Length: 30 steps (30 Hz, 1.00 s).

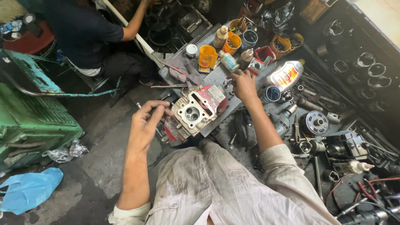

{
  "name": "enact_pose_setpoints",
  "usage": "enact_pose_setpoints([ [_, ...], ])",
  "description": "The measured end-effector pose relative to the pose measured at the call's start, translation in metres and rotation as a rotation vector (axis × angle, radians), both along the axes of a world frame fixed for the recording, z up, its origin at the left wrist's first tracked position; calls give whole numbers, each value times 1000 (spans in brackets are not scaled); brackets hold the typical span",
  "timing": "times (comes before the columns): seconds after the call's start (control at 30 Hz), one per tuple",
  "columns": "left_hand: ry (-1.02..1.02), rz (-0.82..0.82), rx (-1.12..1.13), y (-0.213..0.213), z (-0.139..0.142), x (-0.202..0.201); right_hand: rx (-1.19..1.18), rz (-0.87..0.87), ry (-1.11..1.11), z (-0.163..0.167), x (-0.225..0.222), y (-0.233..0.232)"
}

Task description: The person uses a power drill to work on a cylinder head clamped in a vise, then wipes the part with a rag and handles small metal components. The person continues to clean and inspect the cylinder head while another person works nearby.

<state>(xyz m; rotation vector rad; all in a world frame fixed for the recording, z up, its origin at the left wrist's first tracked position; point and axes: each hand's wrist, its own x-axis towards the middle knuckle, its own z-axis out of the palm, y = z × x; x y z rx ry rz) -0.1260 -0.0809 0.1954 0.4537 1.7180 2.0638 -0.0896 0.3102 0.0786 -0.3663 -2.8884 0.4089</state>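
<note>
At nine o'clock, the left hand [146, 121] pinches a small thin part, too small to identify, fingers narrowed around it, just beside the cylinder head [196, 110] at centre. The head lies face up on the table [216, 77], valve openings bare, so fitting seems unfinished. At one o'clock, the right hand [243, 85] reaches among small bottles [229, 61]; whether it grips anything cannot be told.

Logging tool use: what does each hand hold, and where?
Left hand pinches a thin metal tool near its upper end. Right hand reaches among small parts; whether it grips anything cannot be told.
</note>
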Motion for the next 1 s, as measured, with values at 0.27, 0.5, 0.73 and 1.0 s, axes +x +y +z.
enact_pose_setpoints([
  [0.27, 57, -27, 35, 15, 12, -16, 325, 124, 132, 4, 2, -4],
  [0.5, 72, -81, 68, 32, 12, -26, 323, 204, 231, 9, 13, -2],
  [0.73, 157, 91, 7, 32, -16, -30, -839, -315, 919, 26, 49, 6],
  [1.0, -73, -236, -189, 41, -64, -40, -1788, -268, 634, 13, 98, -64],
])
